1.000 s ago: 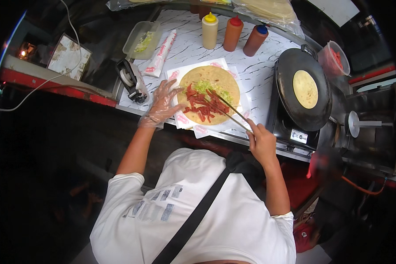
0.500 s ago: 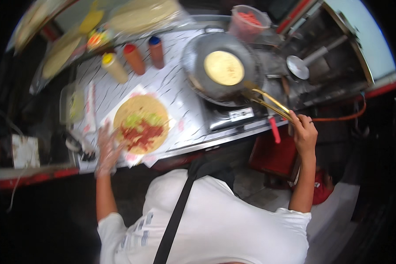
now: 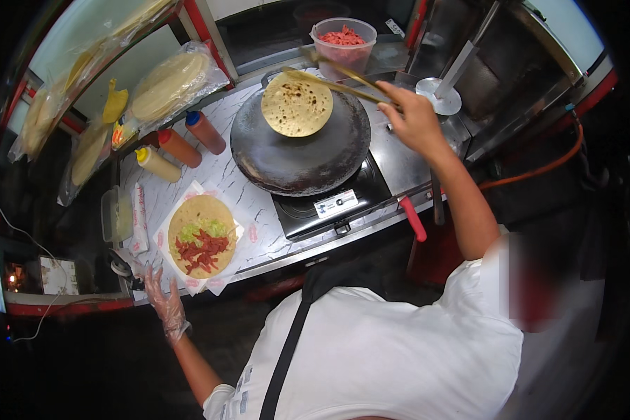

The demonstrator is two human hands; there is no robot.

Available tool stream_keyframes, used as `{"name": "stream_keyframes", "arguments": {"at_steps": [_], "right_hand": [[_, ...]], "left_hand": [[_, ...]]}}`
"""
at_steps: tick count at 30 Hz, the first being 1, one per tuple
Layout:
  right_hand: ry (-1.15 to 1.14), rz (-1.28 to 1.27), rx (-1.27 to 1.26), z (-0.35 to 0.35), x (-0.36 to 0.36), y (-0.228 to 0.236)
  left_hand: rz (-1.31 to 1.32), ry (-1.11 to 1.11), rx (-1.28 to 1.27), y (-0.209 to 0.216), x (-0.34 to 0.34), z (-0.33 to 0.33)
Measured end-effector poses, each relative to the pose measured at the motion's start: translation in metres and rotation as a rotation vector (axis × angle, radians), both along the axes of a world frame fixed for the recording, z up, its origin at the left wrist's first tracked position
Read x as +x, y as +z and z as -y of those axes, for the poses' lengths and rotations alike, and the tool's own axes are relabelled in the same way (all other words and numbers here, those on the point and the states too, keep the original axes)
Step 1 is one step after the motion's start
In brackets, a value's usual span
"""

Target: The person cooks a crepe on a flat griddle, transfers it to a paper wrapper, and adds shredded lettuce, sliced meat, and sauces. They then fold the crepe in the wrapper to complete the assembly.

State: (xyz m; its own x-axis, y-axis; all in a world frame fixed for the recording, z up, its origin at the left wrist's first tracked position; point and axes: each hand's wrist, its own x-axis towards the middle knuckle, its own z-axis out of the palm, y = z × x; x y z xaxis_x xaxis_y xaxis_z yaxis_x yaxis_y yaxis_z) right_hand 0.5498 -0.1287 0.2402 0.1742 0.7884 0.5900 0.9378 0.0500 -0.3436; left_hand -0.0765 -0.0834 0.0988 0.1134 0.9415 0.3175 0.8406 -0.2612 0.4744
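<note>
In my right hand (image 3: 414, 115) is a pair of gold tongs (image 3: 350, 89), held over the far side of the round black pan (image 3: 297, 164). One arm of the tongs meets the far edge of a flatbread (image 3: 297, 112), whose upper face has dark brown spots. Whether the flatbread is lifted or lies on the pan I cannot tell. My left hand (image 3: 164, 304), in a clear plastic glove, is empty with fingers spread by the counter's front edge. Near it a second flatbread (image 3: 201, 203) lies on white paper, topped with shredded green vegetable (image 3: 201, 231) and red-brown meat strips (image 3: 203, 253).
Three squeeze bottles, yellow-capped (image 3: 159, 165), red-capped (image 3: 180, 148) and blue-capped (image 3: 206, 133), stand left of the pan. A tub of red pieces (image 3: 343, 45) is behind it. The stove (image 3: 329, 210) sits beneath; a red-handled utensil (image 3: 413, 219) juts over the counter edge. Bagged flatbreads (image 3: 171, 87) lie back left.
My right hand and the tongs have moved to the pan's far side. The flatbread there has shifted farther back and shows more brown spots. My left hand has drawn back from the filled flatbread.
</note>
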Motion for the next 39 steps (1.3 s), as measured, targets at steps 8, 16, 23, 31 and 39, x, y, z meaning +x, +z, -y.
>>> {"name": "stream_keyframes", "arguments": {"at_steps": [8, 16, 23, 31, 39], "right_hand": [[0.063, 0.015, -0.319, 0.061, -0.010, -0.051], [-0.311, -0.294, -0.172, 0.145, -0.016, -0.028], [-0.764, -0.078, -0.378, 0.210, -0.005, -0.063], [-0.856, -0.039, -0.498, 0.188, 0.012, -0.104], [-1.169, 0.215, -0.549, 0.120, -0.050, -0.075]], "left_hand": [[0.397, 0.146, -0.274, -0.019, -0.027, 0.042], [0.577, 0.289, -0.508, 0.015, -0.046, 0.036], [0.475, 0.068, -1.331, -0.004, -0.113, 0.032], [0.398, 0.047, -1.520, -0.144, -0.209, 0.007], [-0.156, -0.271, -1.409, -0.289, -0.345, 0.054]]}}
